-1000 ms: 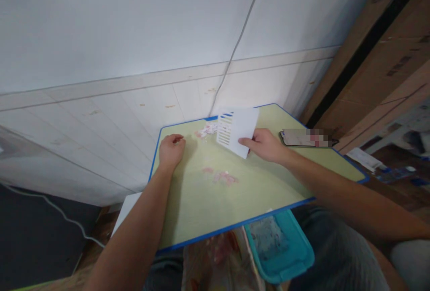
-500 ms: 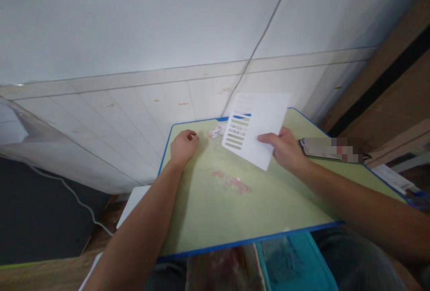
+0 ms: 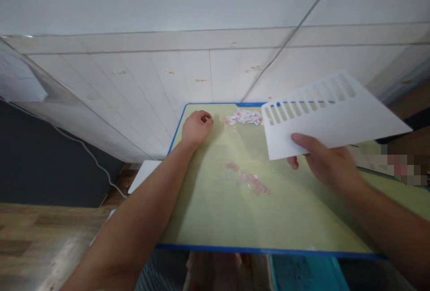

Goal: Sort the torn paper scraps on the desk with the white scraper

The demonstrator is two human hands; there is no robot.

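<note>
My right hand [image 3: 322, 158] grips a white sheet [image 3: 329, 123] above the right part of the table, thumb on top and fingers under its edge. A row of long slots is cut along the sheet's far side. My left hand [image 3: 197, 128] rests at the table's far left corner, its fingers curled in, with nothing visible in them. Right of it, at the back edge, lies a pile of small white and pink pieces [image 3: 247, 117]. Flat pinkish pieces [image 3: 253, 182] are scattered mid-table; what they are is too blurred to tell.
The pale green table [image 3: 208, 210] has a blue rim and stands against a white panelled wall [image 3: 181, 71] with a grey cable [image 3: 289, 40]. A partly blurred-out flat object [image 3: 372, 158] lies at the right. Below the front edge is a turquoise tray [image 3: 309, 273].
My right hand has turned the white sheet so its slotted side points away toward the wall. My left hand stays on the table. The head view has shifted.
</note>
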